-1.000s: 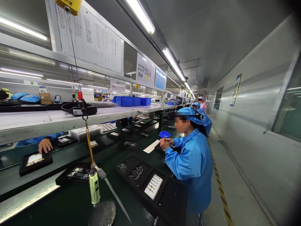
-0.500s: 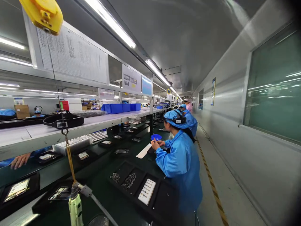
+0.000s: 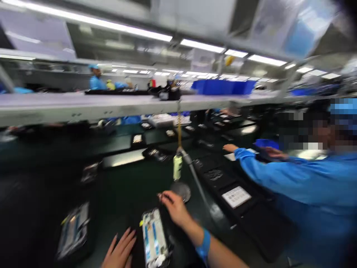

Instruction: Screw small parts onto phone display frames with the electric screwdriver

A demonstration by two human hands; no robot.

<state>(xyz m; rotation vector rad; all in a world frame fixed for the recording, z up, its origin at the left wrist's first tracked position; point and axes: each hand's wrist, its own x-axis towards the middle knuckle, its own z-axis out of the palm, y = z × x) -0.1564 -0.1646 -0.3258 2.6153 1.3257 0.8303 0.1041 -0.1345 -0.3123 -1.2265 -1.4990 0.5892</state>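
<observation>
An opened phone [image 3: 154,235], its inside showing pale with blue strips and a yellow tab, lies on a dark holder in front of me. My left hand [image 3: 119,250] rests just left of it, fingers stretched out, holding nothing. Beyond the phone's upper right, my right hand [image 3: 174,207] has thumb and fingertips pinched together; something small and dark may be between them, too blurred to name. Around that wrist is a blue band [image 3: 205,243]. Close to the right fingers is a round dish [image 3: 184,191], under a hanging pale green electric screwdriver [image 3: 177,166].
A second opened phone [image 3: 74,230] lies to the left. At right, a black tray [image 3: 267,227] holds a white card [image 3: 236,196] and small parts. A co-worker's blue sleeve [image 3: 259,171] reaches across there. A white shelf [image 3: 134,108] spans the bench with blue bins [image 3: 223,87].
My view has swung left and down from the aisle to the bench. Both my hands and the opened phone are now in view. The co-worker appears farther right, one arm extended.
</observation>
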